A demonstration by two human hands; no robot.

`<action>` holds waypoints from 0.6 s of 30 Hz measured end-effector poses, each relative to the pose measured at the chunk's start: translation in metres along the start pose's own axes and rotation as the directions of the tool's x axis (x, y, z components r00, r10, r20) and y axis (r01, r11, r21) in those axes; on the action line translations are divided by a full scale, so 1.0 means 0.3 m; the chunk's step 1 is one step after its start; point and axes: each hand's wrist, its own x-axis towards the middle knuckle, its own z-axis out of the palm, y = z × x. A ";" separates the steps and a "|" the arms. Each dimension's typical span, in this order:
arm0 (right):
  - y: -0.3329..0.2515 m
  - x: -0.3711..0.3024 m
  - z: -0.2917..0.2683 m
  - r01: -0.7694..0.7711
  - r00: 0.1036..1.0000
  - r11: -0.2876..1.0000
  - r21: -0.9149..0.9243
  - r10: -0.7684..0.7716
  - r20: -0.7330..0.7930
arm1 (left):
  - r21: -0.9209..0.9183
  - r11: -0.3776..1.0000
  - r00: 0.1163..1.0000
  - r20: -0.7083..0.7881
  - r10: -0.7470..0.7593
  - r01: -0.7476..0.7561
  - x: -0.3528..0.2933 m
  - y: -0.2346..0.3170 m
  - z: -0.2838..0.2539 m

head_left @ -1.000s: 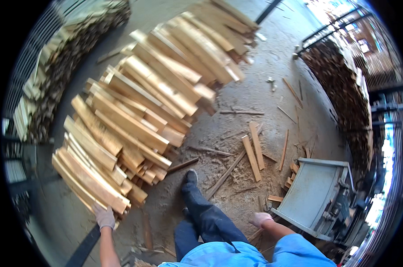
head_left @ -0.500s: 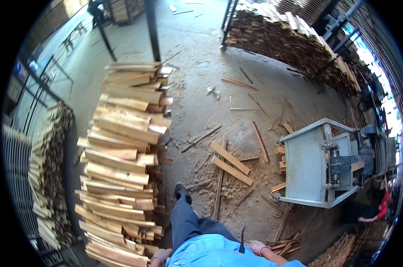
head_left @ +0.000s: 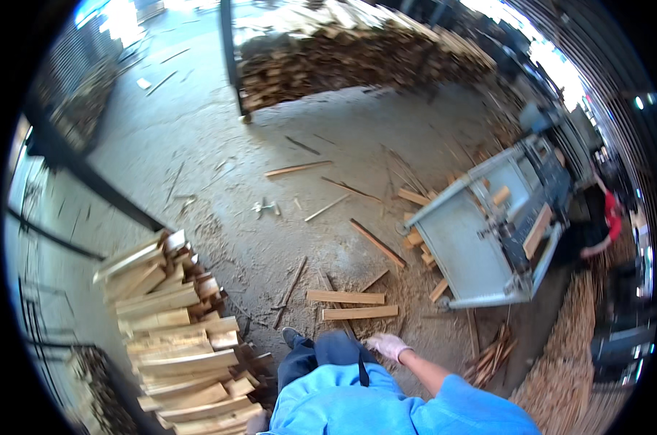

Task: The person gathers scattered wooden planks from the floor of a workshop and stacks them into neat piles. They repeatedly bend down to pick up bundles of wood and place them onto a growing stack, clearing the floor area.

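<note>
My right hand point(head_left: 388, 346), in a pale pinkish glove, stretches out in front of my body with nothing in it and its fingers apart. Just beyond it two flat wooden boards lie on the dusty floor, the nearer board point(head_left: 360, 313) and the farther board point(head_left: 345, 296). The hand is apart from both. At the lower edge my left hand point(head_left: 257, 422) shows only in part beside the long stack of sawn boards point(head_left: 190, 362). Its fingers are hidden, and I cannot tell whether it touches the stack.
To the right stands a grey metal machine point(head_left: 473, 239) with a wood piece on it. A person in a red top point(head_left: 612, 217) is behind it. Thin offcuts point(head_left: 492, 355) lie in a heap nearby. A big timber pile point(head_left: 357, 65) fills the far side, near a dark post point(head_left: 232, 65).
My view has turned left, and I have come closer to the two boards on the floor. My right hand has moved from beside my body out toward them.
</note>
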 end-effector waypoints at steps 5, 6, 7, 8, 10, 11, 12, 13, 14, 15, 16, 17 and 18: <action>-0.153 0.040 -0.119 0.051 0.996 0.990 -0.130 -0.041 0.078 | 0.088 0.953 0.853 -0.428 0.300 -0.291 0.425 0.106 -0.648; -0.156 0.059 -0.109 -0.105 0.992 0.994 -0.033 0.107 0.071 | -0.535 0.833 0.942 -0.332 -0.056 -0.139 0.433 0.312 -0.810; -0.171 0.091 -0.103 -0.236 0.969 0.970 0.057 0.231 0.086 | -0.562 0.798 0.932 -0.363 0.001 -0.219 0.453 0.403 -0.941; -0.185 0.125 -0.091 -0.362 0.930 0.922 0.137 0.348 0.118 | -0.590 0.753 0.919 -0.392 0.049 -0.292 0.479 0.471 -1.048; -0.151 0.219 -0.040 -0.331 0.935 0.943 0.045 0.321 0.148 | -0.625 0.667 0.870 -0.488 0.070 -0.405 0.538 0.638 -1.172; -0.175 0.271 -0.053 -0.280 0.943 0.960 0.018 0.272 0.190 | -0.689 0.603 0.885 -0.460 0.066 -0.403 0.574 0.684 -1.215; -0.190 0.321 -0.062 -0.232 0.946 0.973 -0.005 0.227 0.232 | -0.683 0.607 0.889 -0.450 0.090 -0.407 0.612 0.722 -1.235; -0.185 0.380 -0.064 -0.139 0.967 0.990 0.002 0.135 0.216 | -0.563 0.723 0.877 -0.465 0.123 -0.400 0.667 0.730 -1.231; -0.223 0.446 -0.101 -0.185 0.963 0.979 0.082 0.164 0.214 | -0.417 0.823 0.859 -0.488 0.154 -0.385 0.733 0.700 -1.231; -0.279 0.496 -0.178 -0.236 0.954 0.958 0.161 0.198 0.224 | 0.162 0.904 0.790 -0.441 0.426 -0.397 0.783 0.645 -1.197; -0.334 0.551 -0.286 -0.264 0.952 0.943 0.203 0.221 0.210 | 0.685 0.670 0.657 -0.368 0.658 -0.288 0.816 0.598 -1.167; -0.374 0.589 -0.388 -0.308 0.945 0.917 0.255 0.265 0.191 | 0.752 0.583 0.700 -0.237 0.674 -0.308 0.829 0.620 -1.136; -0.426 0.634 -0.499 -0.331 0.943 0.900 0.282 0.303 0.140 | 0.681 0.640 0.785 -0.154 0.600 -0.356 0.851 0.644 -1.121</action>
